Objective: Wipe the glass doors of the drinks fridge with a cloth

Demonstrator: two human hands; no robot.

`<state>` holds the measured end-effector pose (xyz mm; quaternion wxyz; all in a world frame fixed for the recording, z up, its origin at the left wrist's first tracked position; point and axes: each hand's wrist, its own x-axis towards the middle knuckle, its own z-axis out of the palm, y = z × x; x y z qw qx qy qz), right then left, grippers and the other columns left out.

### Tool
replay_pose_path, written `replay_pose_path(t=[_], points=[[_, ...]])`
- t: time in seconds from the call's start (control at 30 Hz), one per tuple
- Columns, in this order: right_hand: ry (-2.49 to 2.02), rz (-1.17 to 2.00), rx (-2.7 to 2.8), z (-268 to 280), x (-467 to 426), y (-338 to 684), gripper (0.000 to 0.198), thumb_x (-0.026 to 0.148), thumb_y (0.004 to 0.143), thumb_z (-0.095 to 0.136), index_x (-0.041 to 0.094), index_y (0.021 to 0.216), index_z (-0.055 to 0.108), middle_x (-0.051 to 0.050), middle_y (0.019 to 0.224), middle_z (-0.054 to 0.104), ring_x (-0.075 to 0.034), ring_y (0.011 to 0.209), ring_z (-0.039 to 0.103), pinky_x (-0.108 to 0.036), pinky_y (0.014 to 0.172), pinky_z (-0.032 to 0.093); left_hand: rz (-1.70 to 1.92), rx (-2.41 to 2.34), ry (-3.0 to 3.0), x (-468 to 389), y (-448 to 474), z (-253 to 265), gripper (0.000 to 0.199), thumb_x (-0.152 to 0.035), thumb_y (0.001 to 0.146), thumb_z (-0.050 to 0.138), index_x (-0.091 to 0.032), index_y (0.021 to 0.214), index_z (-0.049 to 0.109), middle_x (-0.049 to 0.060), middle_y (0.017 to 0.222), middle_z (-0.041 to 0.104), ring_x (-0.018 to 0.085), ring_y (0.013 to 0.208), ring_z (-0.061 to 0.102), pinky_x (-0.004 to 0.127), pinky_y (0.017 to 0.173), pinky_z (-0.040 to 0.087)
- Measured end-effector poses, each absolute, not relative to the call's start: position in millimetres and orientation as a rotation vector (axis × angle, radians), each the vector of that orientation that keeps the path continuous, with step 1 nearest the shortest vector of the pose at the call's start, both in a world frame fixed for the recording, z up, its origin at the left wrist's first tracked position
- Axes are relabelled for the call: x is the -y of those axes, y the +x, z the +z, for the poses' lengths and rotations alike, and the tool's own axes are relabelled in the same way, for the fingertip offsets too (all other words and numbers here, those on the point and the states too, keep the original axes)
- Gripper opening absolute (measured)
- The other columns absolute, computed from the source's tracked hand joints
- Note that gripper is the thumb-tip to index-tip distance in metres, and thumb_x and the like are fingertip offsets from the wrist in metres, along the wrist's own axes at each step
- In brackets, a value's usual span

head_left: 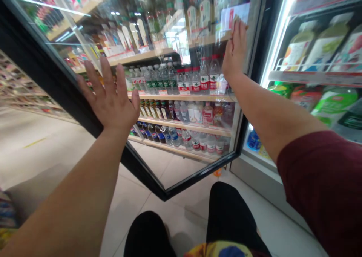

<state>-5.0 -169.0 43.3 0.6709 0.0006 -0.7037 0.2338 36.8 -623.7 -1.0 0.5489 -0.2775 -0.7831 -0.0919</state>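
Note:
A glass cooler door (pixel 164 194) with a black frame stands swung open in front of me. My left hand (pixel 113 104) lies flat on the glass near the outer edge of the frame, fingers spread, holding nothing. Higher up, close to the hinge side, my right hand (pixel 235 55) presses a small pale yellowish cloth (pixel 236 20) to the pane. Only the edges of the cloth show past my fingers, and the rest is hidden under them.
Behind the glass, wooden shelves (pixel 192 97) carry rows of bottled water and soft drinks. The lit cooler (pixel 313 76) on the right holds large drink bottles. A tiled floor (pixel 166 211) and my knees are below; blurred store shelves (pixel 31 87) stand at far left.

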Motion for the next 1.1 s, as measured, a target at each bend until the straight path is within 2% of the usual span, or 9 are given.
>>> replay_pose_path(t=[0.17,0.27,0.37,0.47,0.57,0.67,0.77,0.97,1.1], points=[[-0.153,0.633,1.569,-34,178,6,0.055,0.023,0.116,0.022,-0.004,0.163,0.029,-0.022,0.176,0.027,-0.015,0.166,0.013,-0.056,0.139,0.009,-0.216,1.884,-0.635,621,40,1,0.090,-0.033,0.095,0.064,-0.022,0.175,0.025,0.008,0.181,0.007,0.037,0.168,-0.009,0.068,0.134,-0.010],[-0.291,0.730,1.531,-41,168,0,0.056,0.022,0.115,0.019,-0.005,0.162,0.032,-0.025,0.175,0.028,-0.016,0.165,0.018,-0.057,0.138,0.009,-0.213,1.915,-0.614,619,43,2,0.091,-0.033,0.094,0.065,-0.023,0.175,0.024,0.008,0.181,0.007,0.039,0.167,-0.007,0.068,0.135,-0.009],[-0.351,0.736,1.541,-3,153,-7,0.055,0.015,0.114,0.018,-0.007,0.162,0.031,-0.025,0.174,0.028,-0.014,0.164,0.017,-0.056,0.138,0.004,-0.214,1.931,-0.601,619,44,2,0.093,-0.031,0.093,0.066,-0.023,0.175,0.023,0.007,0.182,0.005,0.038,0.167,-0.008,0.069,0.134,-0.009],[-0.342,0.726,1.573,12,151,-3,0.054,0.013,0.113,0.024,-0.003,0.165,0.030,-0.019,0.177,0.025,-0.013,0.164,0.017,-0.050,0.140,0.005,-0.228,1.935,-0.601,619,44,2,0.092,-0.031,0.094,0.066,-0.025,0.175,0.023,0.006,0.182,0.004,0.036,0.167,-0.011,0.068,0.135,-0.011],[-0.371,0.777,1.543,-29,164,7,0.055,0.016,0.113,0.027,-0.001,0.165,0.035,-0.017,0.177,0.028,-0.014,0.165,0.020,-0.048,0.141,0.009,-0.222,1.944,-0.606,618,45,2,0.089,-0.031,0.097,0.064,-0.027,0.175,0.022,0.005,0.182,0.003,0.035,0.167,-0.012,0.068,0.135,-0.011],[-0.488,0.873,1.472,-78,173,12,0.059,0.015,0.109,0.022,-0.002,0.162,0.040,-0.026,0.173,0.033,-0.020,0.164,0.025,-0.054,0.139,0.011,-0.282,1.921,-0.642,616,46,1,0.090,-0.029,0.095,0.066,-0.027,0.175,0.024,0.005,0.182,0.005,0.035,0.167,-0.012,0.068,0.135,-0.013],[-0.553,0.910,1.424,-82,169,6,0.062,0.015,0.107,0.015,-0.002,0.162,0.040,-0.030,0.172,0.031,-0.022,0.164,0.028,-0.060,0.138,0.007,-0.309,1.893,-0.676,617,43,0,0.091,-0.027,0.094,0.067,-0.028,0.174,0.025,0.005,0.182,0.006,0.034,0.168,-0.012,0.070,0.134,-0.014],[-0.474,0.864,1.516,-75,192,11,0.060,0.022,0.110,0.026,0.001,0.165,0.039,-0.019,0.176,0.029,-0.017,0.167,0.020,-0.047,0.142,0.008,-0.315,1.845,-0.683,618,40,0,0.089,-0.028,0.093,0.069,-0.028,0.173,0.029,0.002,0.181,0.011,0.035,0.168,-0.006,0.069,0.135,-0.010],[-0.605,0.963,1.470,-124,220,23,0.065,0.019,0.107,0.020,-0.005,0.165,0.036,-0.031,0.173,0.029,-0.026,0.168,0.022,-0.054,0.141,0.010,-0.333,1.918,-0.631,614,48,4,0.089,-0.027,0.092,0.069,-0.025,0.172,0.032,0.006,0.180,0.013,0.037,0.168,-0.005,0.068,0.135,-0.010]])
